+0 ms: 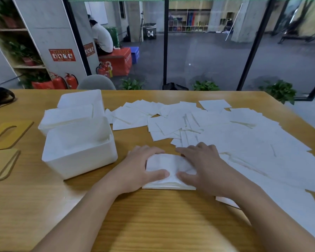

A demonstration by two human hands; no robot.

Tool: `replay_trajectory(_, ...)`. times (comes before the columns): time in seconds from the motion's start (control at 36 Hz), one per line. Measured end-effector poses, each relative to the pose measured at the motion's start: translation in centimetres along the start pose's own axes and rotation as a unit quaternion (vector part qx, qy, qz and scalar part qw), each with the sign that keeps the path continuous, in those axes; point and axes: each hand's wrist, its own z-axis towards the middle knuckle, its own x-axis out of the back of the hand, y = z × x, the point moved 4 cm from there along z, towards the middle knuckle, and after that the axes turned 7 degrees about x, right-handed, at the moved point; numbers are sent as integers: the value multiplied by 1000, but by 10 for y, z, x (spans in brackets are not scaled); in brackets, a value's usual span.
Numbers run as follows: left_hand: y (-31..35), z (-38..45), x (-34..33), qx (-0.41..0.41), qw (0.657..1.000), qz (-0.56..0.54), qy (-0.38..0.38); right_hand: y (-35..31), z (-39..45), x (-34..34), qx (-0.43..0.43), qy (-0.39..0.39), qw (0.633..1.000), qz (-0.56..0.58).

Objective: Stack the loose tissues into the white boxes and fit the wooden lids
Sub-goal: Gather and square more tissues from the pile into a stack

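A small stack of white tissues point(168, 165) lies on the wooden table in front of me. My left hand point(140, 167) grips its left side and my right hand point(202, 166) its right side, thumbs on the near edge. Several loose tissues point(225, 131) are spread over the table's right half. The nearest white box point(80, 160) stands left of my hands, open, with a few tissues at its bottom. Behind it a second white box point(49, 126) is filled with tissues, and a third point(96, 98) stands further back. Wooden lids point(9, 132) with oval slots lie at the far left.
More wooden lids point(2, 166) are piled at the left edge. A dark bag point(0, 96) sits at the back left corner. Beyond the table stand a grey chair point(96, 82), potted plants and a glass wall; a person sits far behind.
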Motion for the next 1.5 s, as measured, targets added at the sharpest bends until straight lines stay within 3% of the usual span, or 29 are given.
replay_trajectory(0.25,1,-3,-1,-1,1000,-16,14,-25,39,25,19,-184,980,-75)
replay_trajectory(0.5,6,-17,-2,8,993,-92,73,-41,52,30,-32,-242,969,-45)
replay_trajectory(0.61,7,-26,2,30,979,-177,98,-41,42,34,-38,-184,982,9)
replay_trajectory(0.72,5,-36,-3,18,924,-362,119,-33,15,37,-47,-11,986,158)
replay_trajectory(0.78,6,-44,-6,9,908,-398,130,-29,-4,35,-69,84,962,251)
replay_trajectory(0.83,7,-51,-8,8,901,-411,141,-26,-21,29,-88,171,911,366)
replay_trajectory(0.89,10,-58,-12,9,902,-411,132,-28,-33,18,-93,212,867,441)
replay_trajectory(1.0,18,-70,-24,19,889,-444,109,-42,-45,-7,-101,225,832,496)
replay_trajectory(1.06,21,-73,-29,28,881,-457,121,-47,-45,-13,-113,244,806,527)
replay_trajectory(1.14,24,-77,-30,28,877,-454,156,-52,-43,-15,-110,268,797,530)
replay_trajectory(1.39,26,-89,-35,41,893,-401,202,-57,-48,-23,-92,253,823,500)
replay_trajectory(1.5,25,-89,-36,54,874,-434,211,-61,-49,-25,-76,253,826,498)
